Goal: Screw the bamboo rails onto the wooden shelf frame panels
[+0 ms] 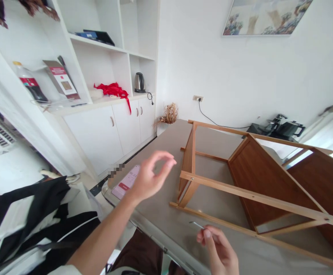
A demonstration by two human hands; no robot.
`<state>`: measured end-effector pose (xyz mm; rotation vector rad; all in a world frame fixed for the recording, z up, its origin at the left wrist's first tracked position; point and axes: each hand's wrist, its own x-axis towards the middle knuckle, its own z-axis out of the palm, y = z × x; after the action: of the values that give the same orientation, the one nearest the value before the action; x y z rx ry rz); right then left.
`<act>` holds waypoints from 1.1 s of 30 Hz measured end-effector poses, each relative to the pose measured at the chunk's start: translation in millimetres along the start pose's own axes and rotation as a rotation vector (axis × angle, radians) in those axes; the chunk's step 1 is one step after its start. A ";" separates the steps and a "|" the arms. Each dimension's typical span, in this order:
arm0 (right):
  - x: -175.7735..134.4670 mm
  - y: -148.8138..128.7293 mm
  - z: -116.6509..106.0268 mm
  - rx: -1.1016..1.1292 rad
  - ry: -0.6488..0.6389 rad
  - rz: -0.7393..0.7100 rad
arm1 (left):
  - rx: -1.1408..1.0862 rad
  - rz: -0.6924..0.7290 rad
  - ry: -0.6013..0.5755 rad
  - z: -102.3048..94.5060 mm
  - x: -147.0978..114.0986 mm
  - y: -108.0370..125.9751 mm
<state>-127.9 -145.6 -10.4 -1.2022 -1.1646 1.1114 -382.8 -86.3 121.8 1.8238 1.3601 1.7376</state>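
A wooden shelf frame (258, 196) lies on its side on the table, with brown panels set between its light wooden rails. My left hand (152, 177) hovers above the table, left of the frame's near end and apart from it. Its thumb and forefinger curl into a ring with the tips together; anything between them is too small to make out. At the bottom, my right hand (219, 248) grips a thin metal hex key (197, 225) whose bent end points left, in front of the frame's lower rail. Screw heads show in the rail nearest me.
The grey table (160, 214) carries a phone (125, 182) showing a timer at its left edge. An electric kettle (291, 129) stands behind the frame at right. White cabinets (97, 126) line the left wall, and dark clothing (31, 214) is piled at lower left.
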 end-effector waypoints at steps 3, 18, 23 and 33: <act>4.5 11.4 -1.8 0.013 0.006 0.010 | 0.179 -0.078 0.167 -40.3 44.9 -22.5; 15.0 18.5 0.9 0.100 0.037 0.053 | 0.878 -0.600 -1.275 -5.4 89.2 -163.7; 18.2 18.3 -3.8 0.120 -0.034 0.065 | 0.925 -0.594 -1.239 6.0 85.9 -161.5; 10.8 21.1 -9.9 0.024 -0.114 0.104 | 0.599 -0.542 -0.963 -43.5 121.9 -104.2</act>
<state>-117.2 -134.5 -31.0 -1.2045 -1.1822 1.2836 -486.1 43.5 131.5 1.8597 1.7161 0.0933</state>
